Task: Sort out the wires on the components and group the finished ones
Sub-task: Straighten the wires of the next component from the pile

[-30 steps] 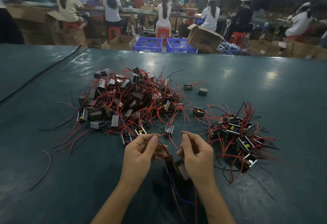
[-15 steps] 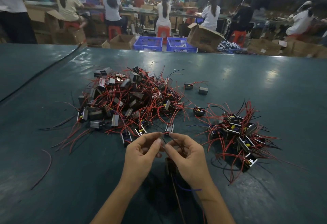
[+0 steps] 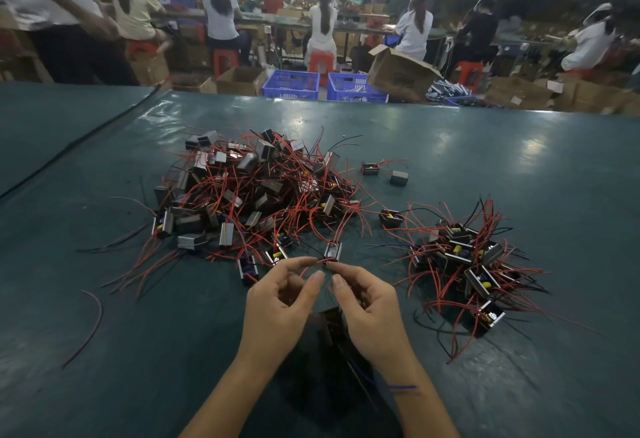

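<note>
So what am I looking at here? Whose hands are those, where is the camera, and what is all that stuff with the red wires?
No machine here: a person wears one camera on the head, looking down at their own hands. The left hand and right hand each pinch thin wires with their fingers; these seem to come from a small dark component between the palms. On the green table lie a big tangled pile of such components, and a smaller pile to the right. Other workers sit behind.
</note>
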Action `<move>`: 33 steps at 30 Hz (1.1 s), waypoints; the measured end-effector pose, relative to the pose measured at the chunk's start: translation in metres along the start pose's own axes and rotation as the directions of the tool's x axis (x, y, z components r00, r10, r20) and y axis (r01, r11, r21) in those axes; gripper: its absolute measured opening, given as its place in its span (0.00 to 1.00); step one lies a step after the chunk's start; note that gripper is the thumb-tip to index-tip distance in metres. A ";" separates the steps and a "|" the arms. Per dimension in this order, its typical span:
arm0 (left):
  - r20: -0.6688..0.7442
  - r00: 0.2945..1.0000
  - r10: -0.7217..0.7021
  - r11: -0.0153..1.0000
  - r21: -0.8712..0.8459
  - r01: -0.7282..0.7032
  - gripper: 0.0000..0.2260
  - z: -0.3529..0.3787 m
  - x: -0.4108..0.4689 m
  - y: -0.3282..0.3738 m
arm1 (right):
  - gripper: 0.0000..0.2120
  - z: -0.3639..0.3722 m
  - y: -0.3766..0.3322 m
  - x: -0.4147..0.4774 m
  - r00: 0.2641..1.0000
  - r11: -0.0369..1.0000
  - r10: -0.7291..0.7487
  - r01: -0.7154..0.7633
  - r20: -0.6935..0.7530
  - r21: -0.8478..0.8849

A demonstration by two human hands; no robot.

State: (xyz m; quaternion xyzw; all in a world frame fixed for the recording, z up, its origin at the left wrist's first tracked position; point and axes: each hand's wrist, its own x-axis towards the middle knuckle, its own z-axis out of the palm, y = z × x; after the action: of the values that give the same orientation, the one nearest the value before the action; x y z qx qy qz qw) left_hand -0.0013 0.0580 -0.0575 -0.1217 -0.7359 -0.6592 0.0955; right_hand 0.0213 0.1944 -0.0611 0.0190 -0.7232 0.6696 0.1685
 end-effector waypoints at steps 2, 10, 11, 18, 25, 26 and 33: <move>-0.001 1.000 -0.007 1.000 -0.016 0.007 0.14 -0.001 0.001 0.001 | 0.11 0.000 -0.001 0.000 1.000 1.000 -0.018 0.018 0.001 -0.024; 0.022 1.000 0.018 0.998 -0.063 -0.016 0.09 -0.001 0.002 0.003 | 0.07 0.001 0.000 -0.001 0.996 0.994 -0.088 0.088 -0.002 -0.070; 0.018 1.000 0.022 0.998 -0.064 -0.021 0.08 -0.001 0.001 0.003 | 0.06 0.002 0.001 -0.001 0.993 0.988 -0.118 0.116 -0.014 -0.102; -0.016 0.998 0.060 0.992 -0.111 -0.061 0.07 -0.003 0.001 0.007 | 0.04 0.005 0.003 -0.003 0.968 0.944 -0.249 0.243 -0.001 -0.225; 0.095 0.871 0.482 0.844 0.216 -0.491 0.05 -0.011 0.004 -0.002 | 0.05 0.003 0.006 -0.003 0.960 0.929 -0.280 0.266 -0.021 -0.259; 0.091 0.851 0.518 0.814 0.255 -0.522 0.06 -0.011 0.004 -0.004 | 0.07 0.004 0.006 -0.002 0.957 0.924 -0.291 0.276 -0.019 -0.264; 0.098 0.800 0.592 0.747 0.307 -0.590 0.08 -0.014 0.006 -0.009 | 0.09 0.001 0.004 -0.002 0.947 0.895 -0.322 0.313 0.026 -0.319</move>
State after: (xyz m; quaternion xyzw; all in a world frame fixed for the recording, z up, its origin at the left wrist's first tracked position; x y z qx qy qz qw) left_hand -0.0100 0.0439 -0.0629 -0.3290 -0.7567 -0.4659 0.3195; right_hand 0.0223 0.1933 -0.0653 0.1001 -0.8066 0.5076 0.2859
